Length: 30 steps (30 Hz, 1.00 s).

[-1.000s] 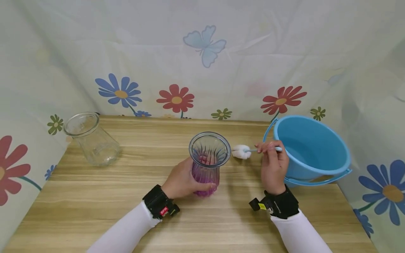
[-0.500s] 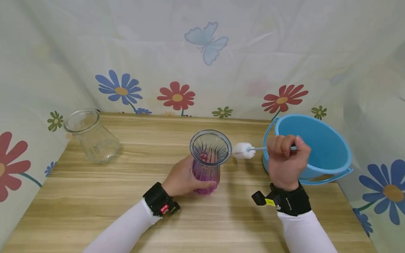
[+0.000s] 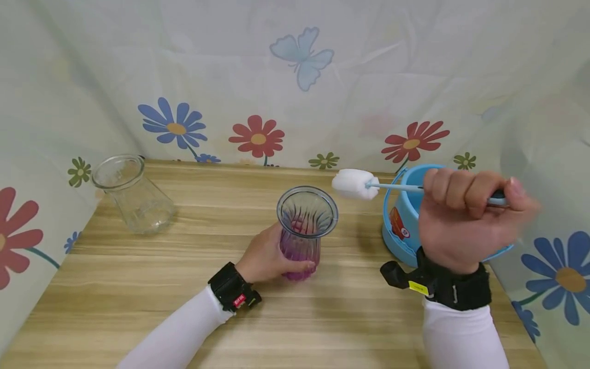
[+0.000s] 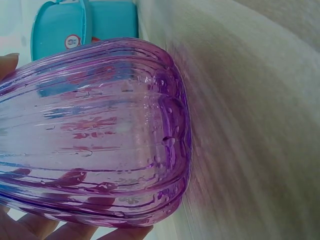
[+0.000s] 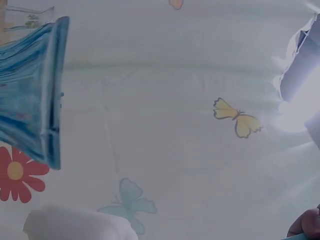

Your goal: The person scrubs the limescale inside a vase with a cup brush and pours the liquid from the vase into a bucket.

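My left hand [image 3: 267, 256] grips a ribbed glass vase [image 3: 301, 241] round its lower body. The vase stands upright on the table, grey-blue at its flared rim and purple at the base. In the left wrist view the purple base [image 4: 115, 135] shows droplets, with fingers curled beneath it. Up at the right, my right hand [image 3: 465, 220] holds a sponge bottle brush [image 3: 355, 184] by its handle, with the white head pointing left. That head is apart from the vase, above and to the right of its rim. The right wrist view catches the sponge head [image 5: 80, 225] at its lower edge.
A light blue bucket [image 3: 401, 246] stands on the right, partly hidden behind my right hand. At the back left is a clear glass jar [image 3: 143, 205]. Flower-printed cloth [image 3: 207, 77] encloses the wooden table [image 3: 230, 200] at the back and sides.
My right hand has risen and moved right, turning at the wrist. The brush's white head has lifted away from beside the vase rim. The left hand and vase have stayed nearly still.
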Tool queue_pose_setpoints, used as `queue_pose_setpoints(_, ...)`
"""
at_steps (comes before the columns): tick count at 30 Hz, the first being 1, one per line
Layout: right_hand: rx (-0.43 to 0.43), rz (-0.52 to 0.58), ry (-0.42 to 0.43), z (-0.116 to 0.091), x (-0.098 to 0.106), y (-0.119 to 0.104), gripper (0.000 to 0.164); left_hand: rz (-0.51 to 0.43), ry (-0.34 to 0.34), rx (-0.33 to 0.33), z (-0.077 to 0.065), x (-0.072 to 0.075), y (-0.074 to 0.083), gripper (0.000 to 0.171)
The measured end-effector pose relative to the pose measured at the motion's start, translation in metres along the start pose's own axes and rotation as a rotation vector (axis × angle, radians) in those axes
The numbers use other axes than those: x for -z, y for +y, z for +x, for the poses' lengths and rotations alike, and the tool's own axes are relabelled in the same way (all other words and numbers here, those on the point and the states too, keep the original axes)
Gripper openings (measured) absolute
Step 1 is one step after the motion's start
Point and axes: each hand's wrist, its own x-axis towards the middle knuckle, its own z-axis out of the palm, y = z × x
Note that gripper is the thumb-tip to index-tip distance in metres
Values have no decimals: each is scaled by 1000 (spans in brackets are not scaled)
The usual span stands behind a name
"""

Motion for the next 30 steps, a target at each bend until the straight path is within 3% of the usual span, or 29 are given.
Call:
queue_pose_setpoints(7, 42, 34, 17, 4, -21, 0, 37, -6, -4, -6, 0, 0, -2, 91)
queue_pose_setpoints(14, 35, 44, -41, 7, -30, -3, 41, -5, -3, -5, 0, 0, -3, 90)
queue_pose_setpoints(18, -50, 61, -87, 7, -32, -4, 42, -1, -9, 6, 0, 1, -3, 90)
queue_pose_setpoints(24, -267, 144, -160, 3, -37, 3, 40, -1, -11, 11, -1, 2, -2, 94)
queue_pose_setpoints(30, -374, 60, -218, -5, -35, 21, 39, -5, 0, 10, -1, 0, -3, 98)
